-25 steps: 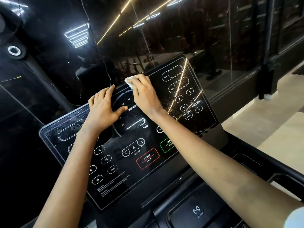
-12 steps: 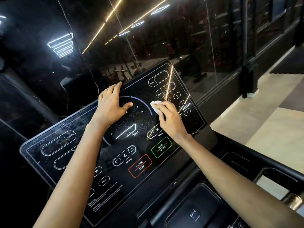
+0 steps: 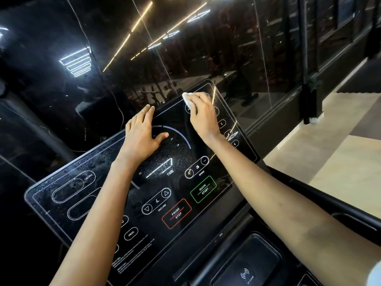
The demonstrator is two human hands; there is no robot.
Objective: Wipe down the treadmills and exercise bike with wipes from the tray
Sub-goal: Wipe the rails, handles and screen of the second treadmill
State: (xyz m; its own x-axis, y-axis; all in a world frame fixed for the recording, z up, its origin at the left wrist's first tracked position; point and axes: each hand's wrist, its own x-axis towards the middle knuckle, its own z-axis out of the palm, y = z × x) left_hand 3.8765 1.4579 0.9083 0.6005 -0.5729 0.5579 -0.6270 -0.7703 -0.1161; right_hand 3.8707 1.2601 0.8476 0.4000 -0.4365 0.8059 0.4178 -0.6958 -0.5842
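My left hand [image 3: 142,137] lies flat with straight fingers on the round dial marking in the upper middle of the glossy black treadmill console panel [image 3: 68,188], thumb spread to the side. My right hand [image 3: 203,116] has its fingers curled round a small folded white wipe [image 3: 188,100] and presses it against the panel's upper right area, near the top edge. Fine droplets speckle the glass around the dial. Lower down sit the green-outlined QUICK START button [image 3: 203,189] and the red-outlined PAUSE STOP button [image 3: 176,213].
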